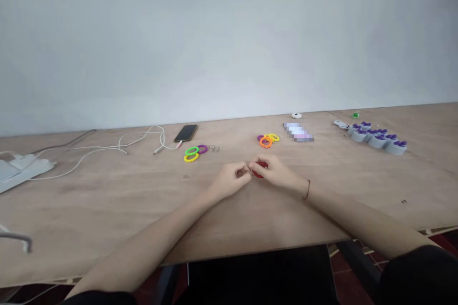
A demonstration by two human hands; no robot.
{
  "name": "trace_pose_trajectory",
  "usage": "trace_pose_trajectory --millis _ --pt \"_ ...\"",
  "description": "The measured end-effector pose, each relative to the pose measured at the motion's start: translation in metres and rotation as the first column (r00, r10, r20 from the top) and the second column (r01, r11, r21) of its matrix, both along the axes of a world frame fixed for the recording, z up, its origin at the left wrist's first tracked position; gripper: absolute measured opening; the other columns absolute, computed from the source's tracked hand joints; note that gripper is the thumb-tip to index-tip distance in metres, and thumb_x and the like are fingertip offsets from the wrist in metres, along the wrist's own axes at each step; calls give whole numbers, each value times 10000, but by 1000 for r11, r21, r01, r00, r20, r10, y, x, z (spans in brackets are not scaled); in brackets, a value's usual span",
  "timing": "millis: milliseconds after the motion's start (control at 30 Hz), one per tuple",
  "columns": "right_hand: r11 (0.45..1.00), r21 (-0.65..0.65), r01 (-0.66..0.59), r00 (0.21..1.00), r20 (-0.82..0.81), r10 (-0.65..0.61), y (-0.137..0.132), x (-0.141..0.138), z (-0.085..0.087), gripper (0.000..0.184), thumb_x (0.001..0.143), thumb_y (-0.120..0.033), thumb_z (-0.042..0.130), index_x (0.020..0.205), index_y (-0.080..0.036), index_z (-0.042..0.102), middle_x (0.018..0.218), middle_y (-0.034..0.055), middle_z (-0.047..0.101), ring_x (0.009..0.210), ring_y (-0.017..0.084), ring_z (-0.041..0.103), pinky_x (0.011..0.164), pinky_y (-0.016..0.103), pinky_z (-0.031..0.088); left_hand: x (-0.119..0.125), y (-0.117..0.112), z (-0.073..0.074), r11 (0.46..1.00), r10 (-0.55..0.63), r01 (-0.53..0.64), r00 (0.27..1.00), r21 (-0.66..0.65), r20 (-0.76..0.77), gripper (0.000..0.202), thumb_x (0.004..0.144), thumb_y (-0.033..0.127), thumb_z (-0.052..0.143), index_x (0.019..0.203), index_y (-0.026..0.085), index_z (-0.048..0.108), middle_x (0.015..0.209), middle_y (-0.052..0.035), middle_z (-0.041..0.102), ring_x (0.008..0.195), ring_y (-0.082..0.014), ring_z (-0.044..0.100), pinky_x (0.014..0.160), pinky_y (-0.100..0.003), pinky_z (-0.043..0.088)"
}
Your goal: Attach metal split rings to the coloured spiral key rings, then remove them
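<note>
My right hand (272, 170) is closed around a red spiral coil ring (259, 169), and its fingers cover part of the ring. My left hand (233, 179) meets it from the left, thumb and forefinger pinched together at the ring's edge. What lies in that pinch is too small to make out. Beyond my left hand are a green coil ring (192, 151), a purple coil ring (202, 149) and a yellow coil ring (191, 157). Thin metal rings (214, 148) lie beside them. An orange coil ring (265, 142) overlaps other purple and yellow ones behind my right hand.
A dark phone (186, 133) with a white cable (165, 146) lies at the back left. Another phone (298, 132), its screen blurred, and a white earbud case (296, 116) lie back right. Several grey-white holders with purple tops (378, 140) stand far right. A power strip (28, 174) sits left.
</note>
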State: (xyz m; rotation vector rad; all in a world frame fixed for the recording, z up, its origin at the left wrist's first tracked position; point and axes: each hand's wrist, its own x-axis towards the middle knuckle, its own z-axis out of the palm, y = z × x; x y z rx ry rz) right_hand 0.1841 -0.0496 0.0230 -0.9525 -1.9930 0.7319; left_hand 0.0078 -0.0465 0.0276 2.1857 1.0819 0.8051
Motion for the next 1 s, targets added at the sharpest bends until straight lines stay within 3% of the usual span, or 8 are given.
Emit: trace_pose_trajectory --millis 133,267,433,767,1000 --pt "998 54 35 999 4 -35 -7 -2 3 194 859 -297 454 804 -174 594 797 24 647 714 134 561 629 253 419 2 -3 1 996 73 -73 997 54 2 195 761 263 467 597 156 473 551 50 417 546 -91 384 518 -211 291" --pt "997 -32 65 990 -123 -68 -7 -5 0 150 823 -259 484 927 -175 553 805 19 665 767 149 599 703 283 455 4 -5 4 981 136 -135 991 142 3 160 754 232 472 613 159 478 556 50 428 548 -90 391 535 -213 295" --pt "989 -127 73 969 -224 -100 -1 -7 -7 135 772 -243 525 847 -155 595 833 46 673 797 168 620 714 289 480 5 -5 3 966 155 -153 988 207 8 138 760 220 478 641 165 520 574 39 470 556 -97 417 546 -216 314" --pt "968 188 165 985 -80 -152 -10 -6 1 160 808 -214 527 852 -192 679 833 38 698 756 178 619 705 304 474 4 -7 -1 957 179 -189 982 219 65 138 795 231 468 715 169 563 622 30 531 585 -100 454 573 -210 354" --pt "951 232 203 979 -23 -204 -7 -9 -2 159 815 -203 525 834 -188 682 785 35 693 701 167 602 688 301 451 2 -4 -4 955 159 -170 985 244 63 147 816 235 452 730 169 551 640 27 525 598 -101 452 588 -214 357"
